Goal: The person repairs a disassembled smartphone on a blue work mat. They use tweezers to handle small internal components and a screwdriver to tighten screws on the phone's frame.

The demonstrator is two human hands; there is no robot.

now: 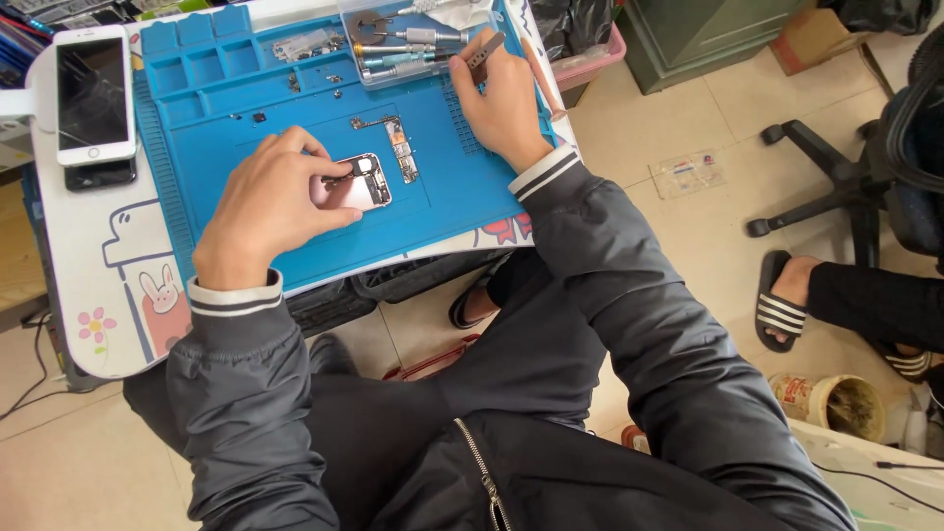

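Now both hands: left hand (264,206) on opened phone (356,183), right hand (501,98) with tweezers (485,49).

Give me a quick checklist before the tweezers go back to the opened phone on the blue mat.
1. Opened phone held steady: ok, left hand rests on it, fingers at its edge.
2. Tweezers in grip: ok, right hand holds them near the clear tool tray.
3. Removed board piece out of the way: ok, it lies beside the phone on the blue mat.
4. Loose screws accounted for: cannot tell, too small.
5. White phone apart from the work: ok, at the mat's left.
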